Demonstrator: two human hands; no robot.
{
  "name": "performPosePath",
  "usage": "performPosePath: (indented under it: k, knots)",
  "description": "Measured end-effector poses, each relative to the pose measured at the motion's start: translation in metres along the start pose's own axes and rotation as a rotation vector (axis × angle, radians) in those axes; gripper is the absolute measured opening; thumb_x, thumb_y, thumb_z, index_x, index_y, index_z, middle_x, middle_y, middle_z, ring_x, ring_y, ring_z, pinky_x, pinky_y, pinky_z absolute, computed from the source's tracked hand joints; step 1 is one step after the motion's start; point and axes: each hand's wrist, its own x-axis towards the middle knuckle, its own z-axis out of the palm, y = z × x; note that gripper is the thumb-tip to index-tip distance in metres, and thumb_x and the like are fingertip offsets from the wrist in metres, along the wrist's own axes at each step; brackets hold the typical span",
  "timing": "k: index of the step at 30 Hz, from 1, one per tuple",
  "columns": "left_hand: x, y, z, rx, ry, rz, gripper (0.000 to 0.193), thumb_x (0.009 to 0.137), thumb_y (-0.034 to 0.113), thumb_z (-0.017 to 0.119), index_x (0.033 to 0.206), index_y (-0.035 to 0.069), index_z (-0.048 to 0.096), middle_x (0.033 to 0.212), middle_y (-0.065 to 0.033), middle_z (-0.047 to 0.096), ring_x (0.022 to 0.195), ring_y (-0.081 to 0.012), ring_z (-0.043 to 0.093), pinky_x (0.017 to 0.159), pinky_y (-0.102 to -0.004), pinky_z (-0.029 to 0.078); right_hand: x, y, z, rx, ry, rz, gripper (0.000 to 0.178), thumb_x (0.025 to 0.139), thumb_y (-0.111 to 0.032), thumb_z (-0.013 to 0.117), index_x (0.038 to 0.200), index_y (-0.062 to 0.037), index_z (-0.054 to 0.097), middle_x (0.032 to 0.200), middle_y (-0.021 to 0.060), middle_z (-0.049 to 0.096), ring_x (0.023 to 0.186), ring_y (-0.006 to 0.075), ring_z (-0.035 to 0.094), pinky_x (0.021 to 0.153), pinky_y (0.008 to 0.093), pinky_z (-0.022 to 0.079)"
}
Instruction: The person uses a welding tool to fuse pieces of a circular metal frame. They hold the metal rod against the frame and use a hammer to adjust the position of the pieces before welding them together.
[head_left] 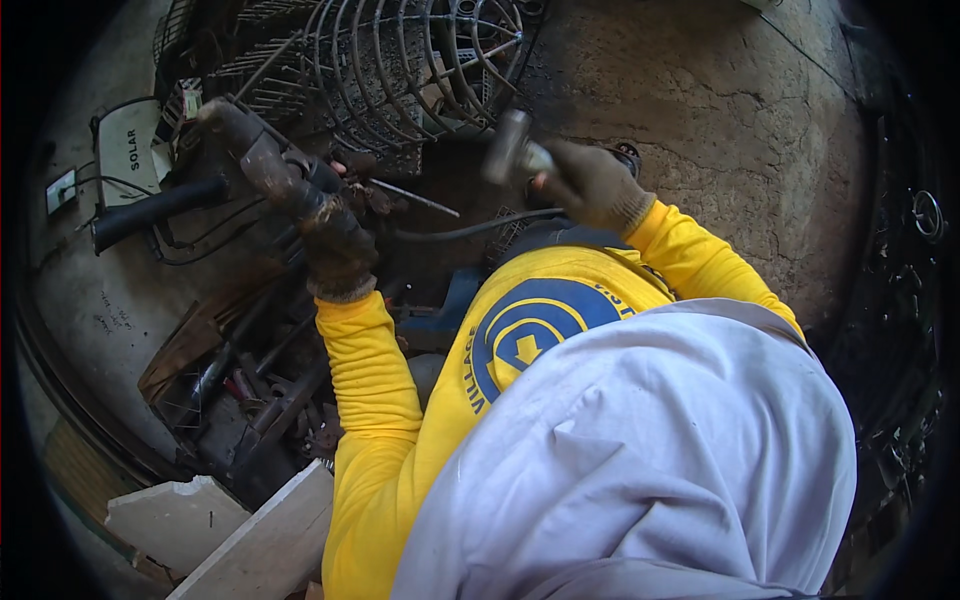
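In my gloved right hand (600, 188) is a hammer (507, 148), its metal head raised to the left and its pale handle in my fist. My left hand (340, 240), in a dark worn glove, is closed at the left. A long, worn brown piece (262, 160) runs up and left from it. What exactly my fingers grip is hard to make out. A thin metal rod (415, 197) slants out to the right of this hand. Below the rod, a dark cable (470, 230) curves toward my lap.
Ahead lies a cage of curved metal bars (400, 70), with several thin rods beside it. A pale case (130, 150) and a black tube (160, 213) are at the left. Scrap metal (250, 390) and broken pale boards (270, 540) lie lower left. Cracked concrete floor (720, 120) stretches right.
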Motion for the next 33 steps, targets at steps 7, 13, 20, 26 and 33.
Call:
performPosePath:
  k: [7,13,20,26,33]
  knots:
    - [-0.003,-0.059,-0.005,-0.327,-0.111,-0.36,0.042,0.099,0.017,0.063,0.135,0.0,0.049,0.124,-0.0126,0.062,0.111,-0.022,0.06,0.101,-0.0329,0.047,-0.01,-0.019,-0.025,0.088,-0.182,-0.181,0.039,0.094,-0.034,0.069,0.119,-0.0043,0.067,0.095,0.0199,0.073,0.087,0.039,0.072,0.077,0.046,0.056]
    - [-0.014,-0.083,0.0,0.157,-0.126,-0.177,0.048,0.099,0.008,0.061,0.141,-0.012,0.047,0.135,-0.0261,0.059,0.121,-0.0382,0.062,0.108,-0.0447,0.05,0.001,0.001,-0.008,0.148,-0.158,-0.085,0.037,0.098,-0.036,0.065,0.117,-0.0045,0.067,0.097,0.0204,0.073,0.088,0.0388,0.071,0.079,0.0463,0.055]
    - [-0.003,-0.074,-0.003,-0.362,-0.113,-0.579,0.046,0.102,0.01,0.058,0.142,-0.009,0.046,0.139,-0.0228,0.058,0.127,-0.0339,0.06,0.113,-0.0417,0.048,-0.005,-0.014,-0.012,0.141,-0.205,-0.266,0.039,0.098,-0.042,0.064,0.111,-0.0054,0.069,0.089,0.0181,0.073,0.081,0.0381,0.072,0.073,0.0466,0.055]
    - [0.0,-0.053,0.006,-0.307,-0.097,-0.431,0.049,0.099,0.014,0.062,0.144,0.0,0.047,0.137,-0.0138,0.06,0.128,-0.0259,0.058,0.114,-0.0336,0.043,-0.003,-0.008,-0.002,0.128,-0.204,-0.021,0.036,0.096,-0.039,0.067,0.111,-0.0061,0.068,0.091,0.0214,0.072,0.083,0.0398,0.071,0.074,0.0487,0.054]
    - [-0.003,-0.053,0.008,-0.012,-0.12,-0.265,0.046,0.1,0.019,0.062,0.14,0.001,0.05,0.134,-0.0158,0.061,0.123,-0.0289,0.06,0.107,-0.0363,0.048,-0.001,-0.01,-0.01,0.083,-0.21,-0.246,0.037,0.097,-0.04,0.066,0.109,-0.0057,0.07,0.086,0.0209,0.071,0.076,0.039,0.071,0.069,0.046,0.055]
